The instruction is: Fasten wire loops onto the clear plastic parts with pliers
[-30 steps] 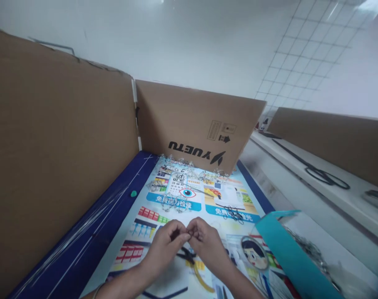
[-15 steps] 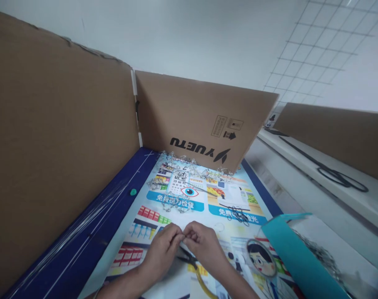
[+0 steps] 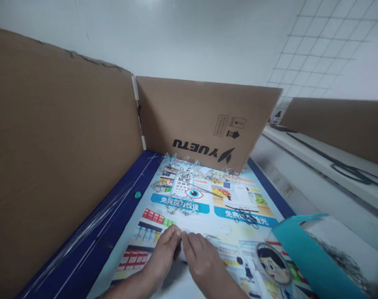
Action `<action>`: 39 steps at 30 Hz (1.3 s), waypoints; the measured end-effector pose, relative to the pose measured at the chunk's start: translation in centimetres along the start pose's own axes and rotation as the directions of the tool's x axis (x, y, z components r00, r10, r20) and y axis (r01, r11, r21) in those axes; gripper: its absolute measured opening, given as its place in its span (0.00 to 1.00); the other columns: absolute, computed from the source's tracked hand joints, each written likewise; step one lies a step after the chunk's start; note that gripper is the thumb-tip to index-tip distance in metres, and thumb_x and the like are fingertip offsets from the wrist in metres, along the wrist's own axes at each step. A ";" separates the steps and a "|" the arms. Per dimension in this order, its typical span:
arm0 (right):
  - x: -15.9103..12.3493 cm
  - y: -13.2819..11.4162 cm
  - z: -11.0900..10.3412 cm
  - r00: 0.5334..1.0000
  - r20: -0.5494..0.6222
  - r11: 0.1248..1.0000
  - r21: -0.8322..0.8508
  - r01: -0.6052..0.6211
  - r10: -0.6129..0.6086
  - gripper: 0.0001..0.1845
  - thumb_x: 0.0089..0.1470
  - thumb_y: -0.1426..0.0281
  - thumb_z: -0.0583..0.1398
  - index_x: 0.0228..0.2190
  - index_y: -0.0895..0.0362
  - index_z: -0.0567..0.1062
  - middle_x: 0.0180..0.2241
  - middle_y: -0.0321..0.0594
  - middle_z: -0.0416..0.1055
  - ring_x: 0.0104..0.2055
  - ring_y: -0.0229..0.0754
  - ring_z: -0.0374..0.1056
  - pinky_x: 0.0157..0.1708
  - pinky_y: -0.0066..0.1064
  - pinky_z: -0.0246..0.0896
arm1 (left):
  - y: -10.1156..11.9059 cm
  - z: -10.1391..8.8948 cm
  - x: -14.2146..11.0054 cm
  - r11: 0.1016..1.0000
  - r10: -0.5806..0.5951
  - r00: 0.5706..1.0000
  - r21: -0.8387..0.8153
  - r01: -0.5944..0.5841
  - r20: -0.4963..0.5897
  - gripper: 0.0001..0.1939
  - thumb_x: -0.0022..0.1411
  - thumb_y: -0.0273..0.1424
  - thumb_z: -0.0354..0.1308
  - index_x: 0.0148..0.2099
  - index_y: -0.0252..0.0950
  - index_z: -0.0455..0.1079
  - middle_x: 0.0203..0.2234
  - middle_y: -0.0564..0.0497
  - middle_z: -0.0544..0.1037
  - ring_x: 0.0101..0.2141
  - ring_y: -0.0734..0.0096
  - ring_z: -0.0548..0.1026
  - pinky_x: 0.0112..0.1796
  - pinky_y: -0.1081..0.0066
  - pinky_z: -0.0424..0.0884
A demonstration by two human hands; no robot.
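Observation:
My left hand (image 3: 164, 253) and my right hand (image 3: 204, 257) meet fingertip to fingertip above the printed sheet (image 3: 176, 278). Both are closed in a pinch; whatever lies between the fingers is hidden or too small to name. A thin wire-like strand (image 3: 213, 237) shows just beyond the right knuckles. Past the hands lie a loose cluster of clear, wiry pieces (image 3: 179, 204) and a tangle of black cord (image 3: 246, 218).
More clear wiry pieces (image 3: 204, 170) lie along the foot of the back cardboard panel (image 3: 204, 112). A tall cardboard panel (image 3: 61, 145) stands at left. At right is a teal box (image 3: 303, 249) with a silvery tangle (image 3: 341, 259). A small green object (image 3: 137, 194) sits on the blue border.
The right hand has turned so that its back faces up, with fingers pointing at the left fingertips. The yellow-handled tool beneath the hands is now mostly covered. The view has shifted slightly.

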State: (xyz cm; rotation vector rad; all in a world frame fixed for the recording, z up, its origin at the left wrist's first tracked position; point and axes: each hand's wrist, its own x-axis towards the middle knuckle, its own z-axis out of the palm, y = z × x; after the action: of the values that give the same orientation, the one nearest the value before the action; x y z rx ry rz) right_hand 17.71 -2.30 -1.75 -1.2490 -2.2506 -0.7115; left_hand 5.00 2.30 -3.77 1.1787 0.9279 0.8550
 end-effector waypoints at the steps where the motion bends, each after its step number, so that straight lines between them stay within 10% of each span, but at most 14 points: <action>1: 0.0 0.0 -0.2 1.000 0.014 1.000 -0.022 0.022 -0.021 0.18 0.54 0.81 0.45 0.43 0.69 0.68 0.30 0.50 0.68 0.30 0.44 0.64 0.26 0.34 0.59 | 0.0 0.0 0.0 1.000 -0.003 1.000 -0.002 0.003 0.002 0.18 0.59 0.44 0.48 0.25 0.36 0.53 0.17 0.59 0.55 0.20 0.78 0.53 0.22 0.76 0.52; 12: -1.5 1.1 2.7 0.983 0.067 0.959 0.216 -0.181 0.170 0.11 0.55 0.77 0.48 0.25 0.57 0.66 0.24 0.38 0.62 0.26 0.40 0.57 0.26 0.31 0.49 | 0.7 -1.2 0.8 0.898 0.136 0.989 0.414 -0.148 0.060 0.17 0.62 0.39 0.46 0.23 0.35 0.56 0.17 0.57 0.58 0.22 0.75 0.58 0.24 0.75 0.56; 18: -2.0 1.2 4.1 0.956 0.142 0.931 0.228 -0.284 0.256 0.08 0.50 0.78 0.51 0.25 0.56 0.66 0.25 0.37 0.63 0.27 0.39 0.57 0.28 0.30 0.47 | 1.9 -4.4 2.7 0.511 0.531 0.847 0.787 -0.346 0.027 0.11 0.62 0.33 0.46 0.36 0.37 0.69 0.29 0.50 0.70 0.33 0.69 0.68 0.37 0.70 0.63; 28: -2.4 1.6 5.1 0.914 0.287 0.915 0.202 -0.349 0.286 0.07 0.47 0.79 0.56 0.25 0.55 0.68 0.26 0.35 0.66 0.27 0.38 0.60 0.26 0.29 0.47 | 2.1 -5.0 5.3 0.031 0.591 0.789 0.973 -0.228 0.166 0.09 0.59 0.29 0.51 0.39 0.36 0.72 0.33 0.46 0.70 0.36 0.62 0.67 0.36 0.65 0.63; 39: -2.0 2.0 5.0 0.880 0.354 0.852 0.302 -0.428 0.317 0.10 0.55 0.75 0.51 0.29 0.55 0.71 0.29 0.38 0.69 0.32 0.38 0.65 0.33 0.26 0.57 | 2.0 -4.7 6.0 0.009 0.538 0.826 0.979 -0.203 0.166 0.08 0.59 0.28 0.52 0.35 0.37 0.72 0.32 0.47 0.69 0.36 0.63 0.66 0.35 0.66 0.61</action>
State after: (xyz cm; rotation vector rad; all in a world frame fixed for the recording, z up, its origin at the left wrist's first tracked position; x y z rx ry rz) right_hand 19.69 0.48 -6.33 -1.6079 -2.1192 0.0573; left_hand 2.79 9.84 -3.21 2.7220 1.5336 0.7581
